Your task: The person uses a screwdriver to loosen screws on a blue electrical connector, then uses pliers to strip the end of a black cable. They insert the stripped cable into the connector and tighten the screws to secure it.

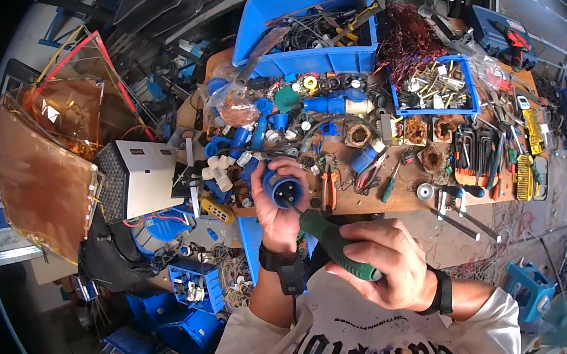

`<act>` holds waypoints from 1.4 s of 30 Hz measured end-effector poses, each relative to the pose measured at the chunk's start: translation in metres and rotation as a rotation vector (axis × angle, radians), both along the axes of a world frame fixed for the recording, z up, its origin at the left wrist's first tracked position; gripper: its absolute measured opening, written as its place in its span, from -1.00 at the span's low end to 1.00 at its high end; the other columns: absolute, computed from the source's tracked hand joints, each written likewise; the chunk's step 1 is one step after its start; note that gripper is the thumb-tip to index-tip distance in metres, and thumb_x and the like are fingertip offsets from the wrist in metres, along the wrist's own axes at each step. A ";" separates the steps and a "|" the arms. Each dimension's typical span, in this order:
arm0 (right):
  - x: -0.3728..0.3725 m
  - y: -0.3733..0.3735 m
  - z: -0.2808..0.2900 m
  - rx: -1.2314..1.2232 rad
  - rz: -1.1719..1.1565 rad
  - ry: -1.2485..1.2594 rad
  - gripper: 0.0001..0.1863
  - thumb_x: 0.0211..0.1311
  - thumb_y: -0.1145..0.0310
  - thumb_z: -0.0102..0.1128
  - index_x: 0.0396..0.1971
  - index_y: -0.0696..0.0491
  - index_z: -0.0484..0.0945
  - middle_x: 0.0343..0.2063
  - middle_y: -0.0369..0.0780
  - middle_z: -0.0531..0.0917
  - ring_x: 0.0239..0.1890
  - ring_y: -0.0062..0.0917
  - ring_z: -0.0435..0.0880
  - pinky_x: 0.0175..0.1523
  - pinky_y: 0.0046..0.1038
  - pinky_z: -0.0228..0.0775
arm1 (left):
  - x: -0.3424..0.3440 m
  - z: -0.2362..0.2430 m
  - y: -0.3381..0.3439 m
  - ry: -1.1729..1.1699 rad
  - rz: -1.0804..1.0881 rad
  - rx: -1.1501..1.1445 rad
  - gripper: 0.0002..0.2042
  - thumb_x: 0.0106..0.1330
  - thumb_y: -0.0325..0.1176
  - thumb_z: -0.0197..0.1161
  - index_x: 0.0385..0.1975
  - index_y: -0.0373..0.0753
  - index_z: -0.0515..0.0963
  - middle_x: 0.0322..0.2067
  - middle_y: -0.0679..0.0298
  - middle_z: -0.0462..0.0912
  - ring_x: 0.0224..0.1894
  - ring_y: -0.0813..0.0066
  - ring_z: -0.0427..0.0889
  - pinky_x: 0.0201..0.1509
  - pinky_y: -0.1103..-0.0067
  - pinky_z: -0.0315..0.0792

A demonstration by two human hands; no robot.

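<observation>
My left hand [279, 220] is wrapped round a blue industrial plug [281, 185], its round pin face turned up. Closed on the thick green handle of a screwdriver [340, 246] is my right hand [389, 264]. The screwdriver's shaft reaches left to the rim of the plug; whether its tip sits in a screw cannot be made out. Just beyond the hands, pliers with orange handles [329, 188] lie on the wooden workbench [358, 202]. A small green-handled screwdriver [390, 184] lies farther right.
A blue crate [302, 64] of cables and tools stands at the back, beside a blue tray [436, 113] of metal pins. Blue and white connector parts crowd the bench's left. Hex keys [477, 157] and a power drill [517, 41] lie right. Left stands a white-sided box [145, 180].
</observation>
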State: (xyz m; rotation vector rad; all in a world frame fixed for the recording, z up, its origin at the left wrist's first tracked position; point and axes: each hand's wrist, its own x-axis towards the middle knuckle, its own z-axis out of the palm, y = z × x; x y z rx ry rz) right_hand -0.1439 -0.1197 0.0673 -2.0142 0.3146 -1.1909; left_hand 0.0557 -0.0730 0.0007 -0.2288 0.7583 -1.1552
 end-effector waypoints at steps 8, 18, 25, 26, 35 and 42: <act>0.003 -0.003 -0.002 0.039 -0.010 0.004 -0.57 -0.09 0.43 0.48 -0.18 0.13 0.50 -0.16 -0.14 0.60 -0.32 -0.39 0.60 -0.34 -0.49 0.47 | 0.001 0.001 -0.004 -0.013 -0.010 -0.001 -0.83 0.15 -0.45 0.26 -0.38 -0.26 0.37 -0.44 0.29 0.48 -0.34 0.50 0.50 -0.20 0.56 0.43; 0.004 0.000 -0.003 0.003 -0.014 0.000 -0.53 -0.09 0.47 0.47 -0.14 0.13 0.47 -0.17 -0.13 0.59 -0.30 -0.38 0.61 -0.34 -0.48 0.48 | 0.002 0.001 0.000 -0.007 -0.009 -0.014 -0.83 0.14 -0.47 0.26 -0.38 -0.26 0.37 -0.43 0.30 0.48 -0.34 0.51 0.51 -0.20 0.56 0.43; 0.001 0.001 0.005 0.005 -0.023 0.098 -0.54 -0.05 0.43 0.44 -0.13 0.15 0.45 -0.17 -0.13 0.57 -0.29 -0.33 0.62 -0.32 -0.46 0.51 | -0.001 -0.004 0.003 -0.107 -0.025 0.008 -0.84 0.16 -0.45 0.26 -0.39 -0.24 0.38 -0.43 0.33 0.47 -0.33 0.53 0.51 -0.21 0.57 0.42; 0.001 0.002 0.007 0.032 -0.030 0.141 -0.55 -0.03 0.40 0.42 -0.12 0.15 0.45 -0.17 -0.13 0.56 -0.28 -0.32 0.63 -0.32 -0.45 0.52 | -0.001 -0.006 0.005 -0.133 -0.023 0.024 -0.84 0.17 -0.44 0.26 -0.39 -0.24 0.38 -0.43 0.34 0.47 -0.33 0.53 0.51 -0.21 0.57 0.42; -0.008 0.012 0.021 -0.038 0.113 0.350 -0.58 -0.01 0.38 0.27 -0.10 0.12 0.45 -0.06 -0.10 0.47 -0.24 -0.33 0.63 -0.36 -0.44 0.56 | -0.002 -0.009 0.008 -0.147 -0.019 0.008 -0.85 0.15 -0.48 0.25 -0.40 -0.26 0.38 -0.46 0.32 0.47 -0.36 0.51 0.51 -0.23 0.54 0.43; -0.008 0.011 0.030 -0.121 0.288 0.400 -0.60 -0.15 0.50 0.26 -0.18 0.04 0.50 0.01 -0.09 0.44 -0.21 -0.29 0.64 -0.37 -0.42 0.58 | 0.001 -0.005 0.015 -0.109 -0.012 -0.007 -0.86 0.14 -0.50 0.23 -0.43 -0.27 0.38 -0.48 0.27 0.48 -0.39 0.48 0.50 -0.24 0.53 0.46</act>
